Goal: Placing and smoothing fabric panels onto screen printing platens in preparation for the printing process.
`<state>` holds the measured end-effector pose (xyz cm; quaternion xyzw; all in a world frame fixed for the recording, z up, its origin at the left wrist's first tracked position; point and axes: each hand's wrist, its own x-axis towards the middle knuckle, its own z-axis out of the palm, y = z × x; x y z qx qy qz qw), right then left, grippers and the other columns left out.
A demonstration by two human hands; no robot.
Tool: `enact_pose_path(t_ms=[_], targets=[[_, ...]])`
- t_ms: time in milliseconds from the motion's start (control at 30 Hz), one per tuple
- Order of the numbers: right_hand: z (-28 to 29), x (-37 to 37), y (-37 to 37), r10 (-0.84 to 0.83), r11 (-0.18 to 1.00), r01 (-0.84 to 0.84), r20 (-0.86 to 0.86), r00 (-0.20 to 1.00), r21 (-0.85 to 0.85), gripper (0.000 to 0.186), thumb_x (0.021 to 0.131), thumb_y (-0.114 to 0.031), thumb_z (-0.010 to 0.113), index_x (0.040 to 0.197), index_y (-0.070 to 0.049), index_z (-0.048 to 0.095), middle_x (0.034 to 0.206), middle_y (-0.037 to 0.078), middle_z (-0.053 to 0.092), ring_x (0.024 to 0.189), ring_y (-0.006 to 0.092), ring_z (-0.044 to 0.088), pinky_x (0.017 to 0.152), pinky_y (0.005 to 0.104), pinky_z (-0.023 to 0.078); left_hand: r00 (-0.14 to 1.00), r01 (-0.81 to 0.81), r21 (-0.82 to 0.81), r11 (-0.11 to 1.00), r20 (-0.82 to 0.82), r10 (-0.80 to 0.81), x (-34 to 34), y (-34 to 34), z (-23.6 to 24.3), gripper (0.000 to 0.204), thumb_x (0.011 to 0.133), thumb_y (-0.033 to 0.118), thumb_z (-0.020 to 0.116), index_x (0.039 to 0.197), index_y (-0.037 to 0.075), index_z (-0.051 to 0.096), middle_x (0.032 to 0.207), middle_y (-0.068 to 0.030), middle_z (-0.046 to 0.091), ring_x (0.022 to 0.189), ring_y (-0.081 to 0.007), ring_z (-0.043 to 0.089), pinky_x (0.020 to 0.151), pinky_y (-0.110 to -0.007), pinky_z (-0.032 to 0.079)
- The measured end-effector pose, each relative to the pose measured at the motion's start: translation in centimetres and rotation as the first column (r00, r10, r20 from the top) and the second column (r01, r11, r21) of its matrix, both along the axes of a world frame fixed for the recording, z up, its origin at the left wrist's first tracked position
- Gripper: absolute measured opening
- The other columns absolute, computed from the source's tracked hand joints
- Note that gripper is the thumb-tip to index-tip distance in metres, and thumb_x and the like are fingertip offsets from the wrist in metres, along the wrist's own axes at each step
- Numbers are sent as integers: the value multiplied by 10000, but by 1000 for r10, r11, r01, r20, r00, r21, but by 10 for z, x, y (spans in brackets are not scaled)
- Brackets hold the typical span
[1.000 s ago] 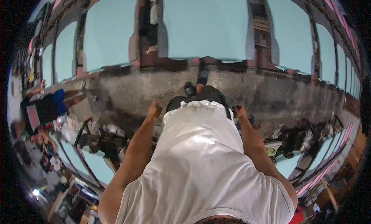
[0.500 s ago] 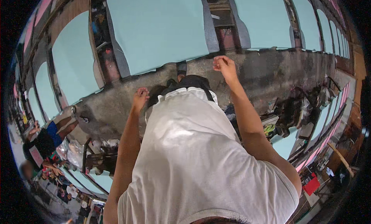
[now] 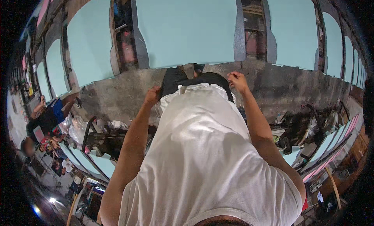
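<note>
My left hand (image 3: 153, 95) hangs beside my dark shorts (image 3: 173, 82), its fingers turned away and mostly hidden. On the other side of the shorts, my right hand (image 3: 238, 82) is raised a little, with its fingers loosely bent and somewhat apart. I see nothing in the right hand. In front of me, beyond both hands, a large pale blue panel (image 3: 187, 29) lies over a grey board. More pale blue panels (image 3: 294, 29) of the same kind sit to its right and left in a long row. Neither hand touches a panel.
A worn concrete floor (image 3: 278, 83) runs along the row. Another person (image 3: 44, 116) stands at the left. Behind me are clear plastic bags (image 3: 78, 129), dark clutter and a second row of pale blue panels (image 3: 102, 163). Dark gaps (image 3: 253, 25) separate the panels.
My right hand has come down and back toward my shorts. My left hand has drawn in beside my hip. The panels have shifted rightward in view as I moved or turned.
</note>
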<state>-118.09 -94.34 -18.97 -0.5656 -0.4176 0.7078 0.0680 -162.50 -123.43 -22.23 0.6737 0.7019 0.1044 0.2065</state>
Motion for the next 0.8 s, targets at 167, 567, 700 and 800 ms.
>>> enact_pose_path(t_ms=[167, 567, 700, 800], targets=[[30, -15, 8, 83, 989, -96, 110, 990, 115, 197, 925, -190, 577, 1015, -28, 644, 762, 34, 622, 616, 109, 582, 552, 250, 475, 751, -360, -694, 624, 181, 635, 15, -14, 13, 257, 908, 169, 545, 1093, -8, 577, 1032, -193, 656, 950, -349, 637, 810, -414, 504], [69, -18, 40, -12, 983, -27, 213, 977, 182, 181, 904, -158, 555, 983, -24, 649, 738, 22, 609, 602, 100, 578, 560, 254, 488, 867, -233, -399, 887, 327, 375, 15, 20, 17, 282, 911, 241, 535, 1072, 29, 628, 1068, -209, 658, 945, -395, 623, 811, -440, 500], [89, -20, 43, 153, 971, -180, 170, 973, 159, 175, 895, -155, 576, 948, -7, 654, 718, 25, 607, 606, 103, 581, 541, 253, 488, 662, -427, -607, 670, 296, 689, 15, 21, 32, 255, 899, 206, 556, 1059, 27, 642, 1054, -177, 670, 935, -329, 644, 798, -384, 501], [107, -16, 49, 223, 951, -259, 208, 952, 168, 181, 886, -162, 613, 933, 6, 661, 705, 29, 605, 612, 104, 586, 529, 253, 488, 637, -478, -569, 669, 301, 710, 21, 29, 49, 272, 880, 213, 598, 1098, 55, 634, 1022, -132, 682, 905, -252, 654, 782, -349, 493]])
